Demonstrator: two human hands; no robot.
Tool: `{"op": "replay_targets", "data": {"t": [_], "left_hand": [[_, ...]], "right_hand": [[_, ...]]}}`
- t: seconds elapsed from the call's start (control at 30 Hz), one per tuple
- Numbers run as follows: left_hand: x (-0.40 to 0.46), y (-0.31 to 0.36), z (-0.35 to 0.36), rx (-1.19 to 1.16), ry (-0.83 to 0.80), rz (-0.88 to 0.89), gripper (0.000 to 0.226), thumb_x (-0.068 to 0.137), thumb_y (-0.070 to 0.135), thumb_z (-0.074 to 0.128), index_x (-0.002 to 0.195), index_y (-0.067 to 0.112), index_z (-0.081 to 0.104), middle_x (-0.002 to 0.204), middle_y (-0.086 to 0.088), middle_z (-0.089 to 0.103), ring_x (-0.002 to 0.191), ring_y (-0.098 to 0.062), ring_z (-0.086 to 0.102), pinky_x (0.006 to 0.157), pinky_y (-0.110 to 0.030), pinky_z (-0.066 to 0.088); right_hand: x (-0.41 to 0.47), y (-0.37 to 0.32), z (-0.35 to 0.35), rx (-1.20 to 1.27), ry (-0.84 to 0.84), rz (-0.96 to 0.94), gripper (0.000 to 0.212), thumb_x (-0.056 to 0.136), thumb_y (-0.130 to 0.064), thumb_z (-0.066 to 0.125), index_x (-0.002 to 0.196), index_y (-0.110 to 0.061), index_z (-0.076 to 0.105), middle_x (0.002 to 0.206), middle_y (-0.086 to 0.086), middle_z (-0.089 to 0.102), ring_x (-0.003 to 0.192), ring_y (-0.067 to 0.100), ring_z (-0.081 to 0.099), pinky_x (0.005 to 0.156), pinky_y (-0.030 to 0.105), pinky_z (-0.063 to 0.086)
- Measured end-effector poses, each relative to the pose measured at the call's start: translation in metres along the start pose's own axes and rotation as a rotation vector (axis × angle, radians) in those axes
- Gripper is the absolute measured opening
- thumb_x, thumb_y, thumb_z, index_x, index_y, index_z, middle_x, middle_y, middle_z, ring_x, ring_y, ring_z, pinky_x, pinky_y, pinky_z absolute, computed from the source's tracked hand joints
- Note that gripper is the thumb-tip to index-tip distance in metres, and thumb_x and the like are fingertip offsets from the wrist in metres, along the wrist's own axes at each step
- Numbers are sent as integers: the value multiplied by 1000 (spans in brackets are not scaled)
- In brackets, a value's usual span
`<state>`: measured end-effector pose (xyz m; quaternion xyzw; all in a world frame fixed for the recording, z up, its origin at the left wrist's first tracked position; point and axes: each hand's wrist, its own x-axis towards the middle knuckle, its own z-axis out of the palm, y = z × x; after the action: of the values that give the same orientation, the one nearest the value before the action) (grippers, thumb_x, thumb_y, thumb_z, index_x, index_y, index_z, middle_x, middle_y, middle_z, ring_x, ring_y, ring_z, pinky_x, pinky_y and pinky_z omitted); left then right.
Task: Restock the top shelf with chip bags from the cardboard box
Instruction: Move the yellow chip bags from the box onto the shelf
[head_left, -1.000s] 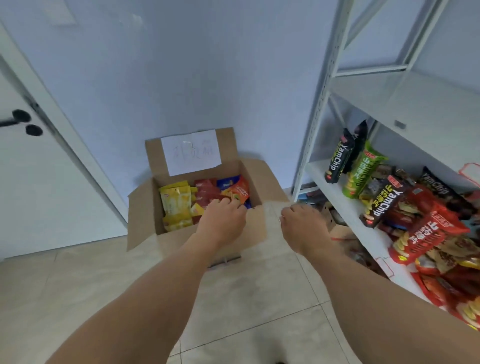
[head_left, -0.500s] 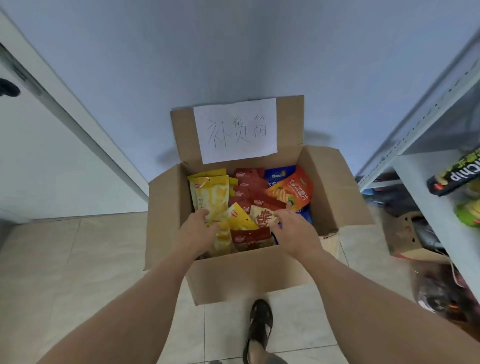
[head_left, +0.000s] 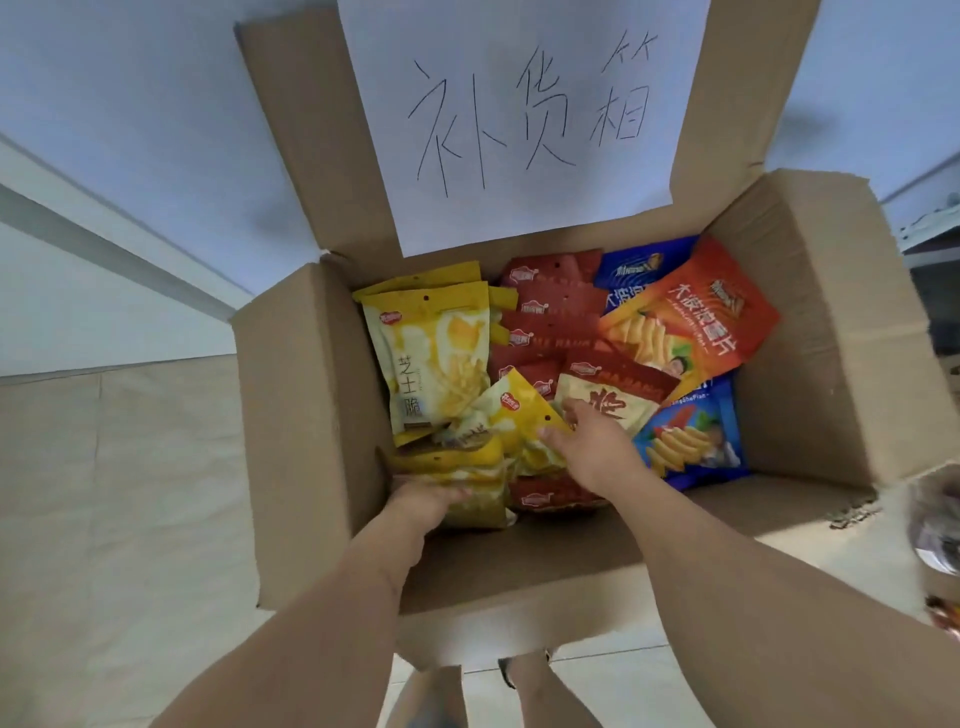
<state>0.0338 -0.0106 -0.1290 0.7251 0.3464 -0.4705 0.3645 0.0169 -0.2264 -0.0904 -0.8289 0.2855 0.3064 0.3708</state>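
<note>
Nearest the camera, two bare forearms reach down over the near wall of the open cardboard box, which stands on a pale tiled floor; legs and a dark sandal show below the box edge. The left hand lies at the near left corner of the box, its grip curled over the lowest yellow chip bag; how firmly it holds cannot be told. The right hand is at the middle of the box, its fingers bent onto a tilted yellow bag and touching a red-and-cream bag whose band reads roughly "MA BANG".

Further in, an upright yellow bag carries the characters 芝士 and a picture of fries. Beside it lies a stack of dark red bags, their print too small to read. To the right, a blue bag shows ridged chips, and an orange bag reads 大波浪薯片, overlapping another blue bag behind it.

At the far side, the raised back flap bears a white paper sheet handwritten 补货箱. Behind it is a pale blue wall. The shelf itself is out of sight.
</note>
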Motion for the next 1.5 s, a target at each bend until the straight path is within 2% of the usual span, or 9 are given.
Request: {"op": "replay_targets", "data": {"t": [0.1, 0.37, 0.63, 0.83, 1.0, 1.17, 1.3, 1.4, 1.5], "left_hand": [[21, -8, 1, -26, 2, -4, 104, 78, 34, 86, 157, 14, 21, 155, -7, 39, 137, -30, 43, 105, -35, 38], [64, -9, 7, -160, 81, 93, 116, 69, 33, 92, 158, 18, 18, 154, -4, 41, 140, -29, 41, 113, -42, 37], [75, 2, 24, -159, 66, 153, 117, 51, 60, 93, 145, 20, 36, 144, -3, 46, 126, -31, 52, 104, -49, 48], [70, 27, 31, -200, 79, 286, 89, 70, 39, 90, 140, 18, 40, 127, 0, 61, 120, -28, 58, 102, -44, 49], [67, 47, 32, -225, -27, 424, 40, 81, 30, 83, 116, 28, 64, 107, 10, 71, 104, -19, 66, 76, -25, 49], [73, 55, 35, -260, -47, 423, 49, 81, 33, 82, 126, 24, 64, 113, 8, 71, 102, -17, 65, 85, -30, 48], [76, 52, 37, -280, -46, 440, 50, 81, 31, 82, 127, 23, 63, 111, 10, 70, 103, -16, 64, 88, -32, 48], [78, 51, 38, -283, -46, 426, 52, 79, 35, 83, 126, 24, 64, 115, 7, 72, 108, -19, 66, 96, -39, 51], [79, 48, 35, -279, -50, 409, 43, 79, 38, 83, 117, 29, 66, 111, 8, 73, 105, -19, 68, 95, -40, 53]], "right_hand": [[24, 5, 14, -48, -73, 40, 62, 96, -40, 62, 148, -15, 40, 142, 9, 55, 128, 31, 52, 99, 34, 41], [58, 27, 38, -281, -54, 135, 51, 96, -44, 57, 143, -27, 47, 137, 10, 55, 125, 35, 45, 101, 43, 42], [55, 42, 21, 166, 62, 93, 36, 100, -38, 56, 132, -20, 59, 123, 2, 64, 116, 25, 57, 87, 29, 42], [59, 41, -9, 312, 261, 69, 20, 97, -38, 61, 108, -22, 67, 95, -2, 67, 94, 24, 62, 77, 34, 48], [74, 31, -27, 456, 435, 79, 26, 93, -36, 68, 115, -22, 64, 94, -6, 61, 82, 16, 59, 65, 29, 45], [70, 37, -7, 728, 525, 300, 66, 82, -44, 78, 133, -16, 47, 116, -3, 55, 102, 17, 54, 89, 34, 48], [61, 40, 19, 952, 374, 346, 46, 84, -43, 77, 115, -21, 53, 103, -7, 64, 90, 13, 62, 76, 29, 51], [62, 45, 35, 1027, 185, 399, 43, 86, -52, 70, 119, -27, 58, 118, -6, 64, 112, 20, 61, 99, 42, 51], [63, 52, 38, 1196, 62, 496, 38, 91, -55, 63, 115, -25, 59, 116, -4, 67, 105, 18, 64, 87, 36, 52]]}}
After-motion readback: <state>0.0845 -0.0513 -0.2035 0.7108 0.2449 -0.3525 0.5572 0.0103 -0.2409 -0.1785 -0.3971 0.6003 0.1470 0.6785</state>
